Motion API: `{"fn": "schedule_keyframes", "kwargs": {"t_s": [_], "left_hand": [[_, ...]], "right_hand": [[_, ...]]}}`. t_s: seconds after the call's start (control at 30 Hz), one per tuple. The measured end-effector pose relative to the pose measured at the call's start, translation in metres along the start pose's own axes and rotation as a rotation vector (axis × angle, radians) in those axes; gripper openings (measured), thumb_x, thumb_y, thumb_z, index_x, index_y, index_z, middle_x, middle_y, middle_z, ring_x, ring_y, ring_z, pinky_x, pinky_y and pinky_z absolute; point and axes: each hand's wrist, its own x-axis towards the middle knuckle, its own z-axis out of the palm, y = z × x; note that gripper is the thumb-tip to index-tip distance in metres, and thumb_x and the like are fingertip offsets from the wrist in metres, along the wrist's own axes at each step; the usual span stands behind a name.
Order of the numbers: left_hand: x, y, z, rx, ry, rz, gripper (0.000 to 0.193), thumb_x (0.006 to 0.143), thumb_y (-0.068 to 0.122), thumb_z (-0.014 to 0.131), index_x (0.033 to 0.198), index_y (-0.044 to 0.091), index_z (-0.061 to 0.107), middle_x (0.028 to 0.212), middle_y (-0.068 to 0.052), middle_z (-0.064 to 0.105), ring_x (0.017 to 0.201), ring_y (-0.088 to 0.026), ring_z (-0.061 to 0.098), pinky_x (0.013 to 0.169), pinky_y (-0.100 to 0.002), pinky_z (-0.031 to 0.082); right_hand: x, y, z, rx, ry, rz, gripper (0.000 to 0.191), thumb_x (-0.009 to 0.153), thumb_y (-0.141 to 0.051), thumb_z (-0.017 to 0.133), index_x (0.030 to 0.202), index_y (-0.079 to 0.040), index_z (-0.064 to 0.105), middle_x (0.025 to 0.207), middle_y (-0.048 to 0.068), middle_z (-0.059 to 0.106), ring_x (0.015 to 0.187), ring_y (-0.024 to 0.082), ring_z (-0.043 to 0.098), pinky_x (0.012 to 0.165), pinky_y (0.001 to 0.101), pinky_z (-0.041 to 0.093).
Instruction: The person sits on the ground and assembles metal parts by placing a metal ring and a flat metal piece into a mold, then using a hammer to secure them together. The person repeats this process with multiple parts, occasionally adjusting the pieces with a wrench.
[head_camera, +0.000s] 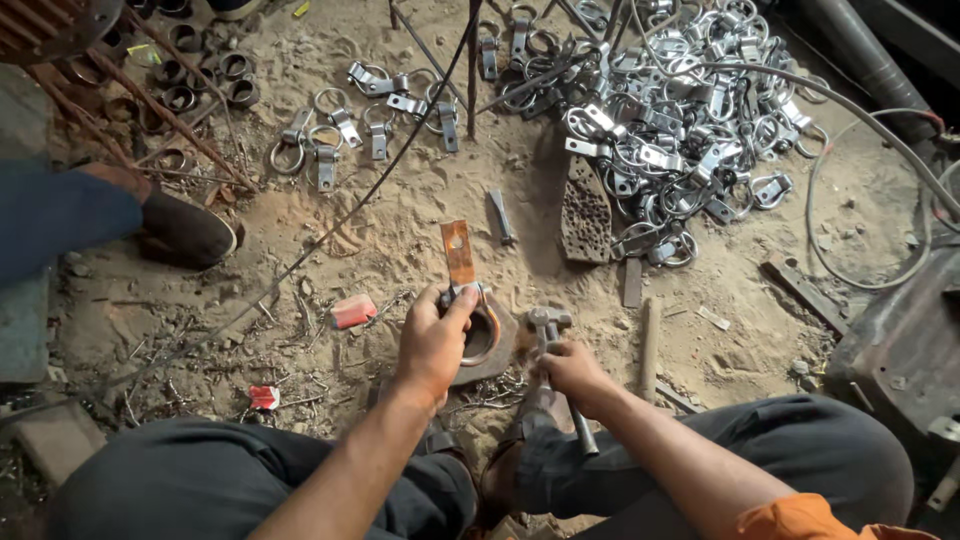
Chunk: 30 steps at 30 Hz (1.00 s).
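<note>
My left hand (432, 340) grips a small metal ring-and-bracket piece (478, 322) and holds it down on a round steel block (497, 352) set in the sandy ground. A flat rusty orange strip (458, 252) sticks up from the block just beyond my fingers. My right hand (574, 374) is closed around the handle of a hammer (549, 325), whose head rests low beside the block, to the right of the piece. My knees frame the bottom of the view.
A large heap of finished ring brackets (668, 120) lies at the upper right, with a few more (330, 140) laid out at upper left. A perforated metal plate (586, 212), cables, rusty rings and another person's leg and shoe (175, 228) sit around.
</note>
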Motion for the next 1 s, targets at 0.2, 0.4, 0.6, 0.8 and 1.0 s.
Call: {"fn": "schedule_keyframes", "kwargs": {"t_s": [0.2, 0.4, 0.6, 0.8, 1.0], "left_hand": [[0.0, -0.001, -0.001, 0.04, -0.001, 0.029, 0.022, 0.095, 0.027, 0.069, 0.092, 0.005, 0.069, 0.07, 0.005, 0.058, 0.063, -0.005, 0.05, 0.057, -0.024, 0.041], [-0.007, 0.01, 0.001, 0.077, -0.065, -0.065, 0.021, 0.095, 0.027, 0.067, 0.091, 0.006, 0.069, 0.069, 0.004, 0.057, 0.061, -0.006, 0.051, 0.056, -0.024, 0.041], [-0.015, 0.009, 0.007, -0.011, -0.26, -0.089, 0.019, 0.099, 0.022, 0.063, 0.094, 0.006, 0.072, 0.074, 0.004, 0.064, 0.064, -0.004, 0.054, 0.057, -0.023, 0.042], [-0.013, -0.001, 0.007, -0.012, -0.303, -0.096, 0.019, 0.1, 0.021, 0.063, 0.092, 0.005, 0.07, 0.066, 0.005, 0.055, 0.052, -0.004, 0.044, 0.045, -0.024, 0.03], [-0.013, 0.0, -0.001, -0.318, -0.487, -0.198, 0.018, 0.101, 0.022, 0.063, 0.099, 0.005, 0.067, 0.062, 0.006, 0.049, 0.046, -0.002, 0.039, 0.042, -0.021, 0.027]], "right_hand": [[0.002, -0.013, -0.003, 0.274, 0.037, -0.065, 0.035, 0.098, 0.001, 0.051, 0.128, 0.003, 0.068, 0.1, 0.013, 0.065, 0.08, 0.018, 0.06, 0.069, 0.0318, 0.054], [-0.026, -0.064, -0.007, 0.062, 0.023, -0.386, 0.035, 0.098, -0.017, 0.061, 0.128, 0.001, 0.065, 0.109, 0.015, 0.077, 0.092, 0.018, 0.075, 0.084, 0.0302, 0.063], [-0.066, -0.083, 0.002, 0.083, -0.141, -0.578, 0.03, 0.097, -0.013, 0.066, 0.122, 0.002, 0.07, 0.106, 0.012, 0.076, 0.091, 0.015, 0.073, 0.086, 0.0319, 0.063], [-0.06, -0.073, 0.005, 0.123, -0.016, -0.586, 0.022, 0.094, -0.013, 0.072, 0.109, 0.001, 0.076, 0.088, 0.01, 0.077, 0.079, 0.014, 0.071, 0.074, 0.0314, 0.06], [-0.053, -0.067, -0.001, 0.414, -0.176, -0.525, 0.018, 0.093, -0.012, 0.072, 0.105, 0.001, 0.07, 0.094, 0.008, 0.075, 0.082, 0.014, 0.07, 0.075, 0.0318, 0.06]]}}
